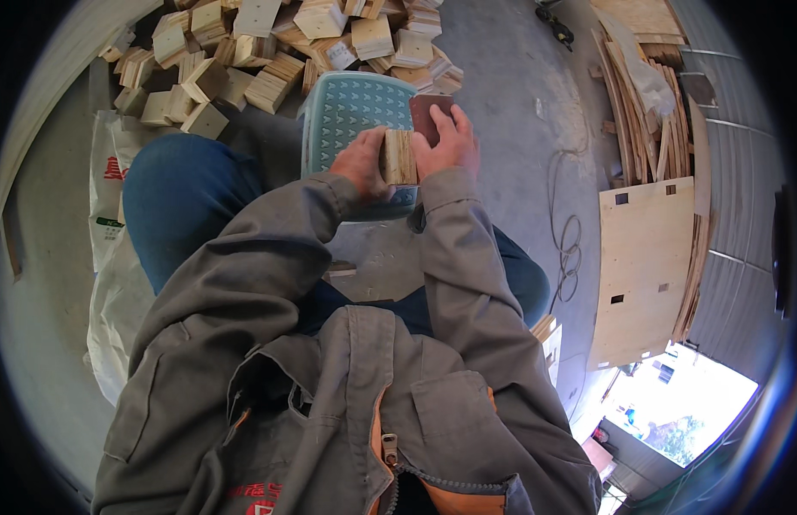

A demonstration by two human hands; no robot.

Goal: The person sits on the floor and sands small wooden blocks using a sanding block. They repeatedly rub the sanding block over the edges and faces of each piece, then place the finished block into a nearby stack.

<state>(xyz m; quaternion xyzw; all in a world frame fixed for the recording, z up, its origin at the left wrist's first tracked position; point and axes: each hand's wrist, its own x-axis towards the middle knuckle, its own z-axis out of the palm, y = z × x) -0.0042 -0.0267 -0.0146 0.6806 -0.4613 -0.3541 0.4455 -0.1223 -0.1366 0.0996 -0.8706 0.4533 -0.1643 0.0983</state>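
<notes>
Over a pale blue-green plastic stool (334, 103) with a patterned top, my left hand (362, 163) grips a small plywood block (402, 159) whose layered edge faces up. My right hand (452, 148) is closed on a flat reddish-brown piece of sandpaper (424, 113), to the right of the block. That hand's thumb side is close against the block; whether it also presses on it I cannot tell. Both hands are above the near half of the stool top, between my knees.
A heap of plywood blocks (270, 51) lies beyond the stool. At left is a white plastic sack (111, 249). On the right a cable (568, 249) coils on the concrete floor, beside a leaning plywood sheet (643, 266) and stacked boards (643, 129). A black tool (555, 30) lies far right.
</notes>
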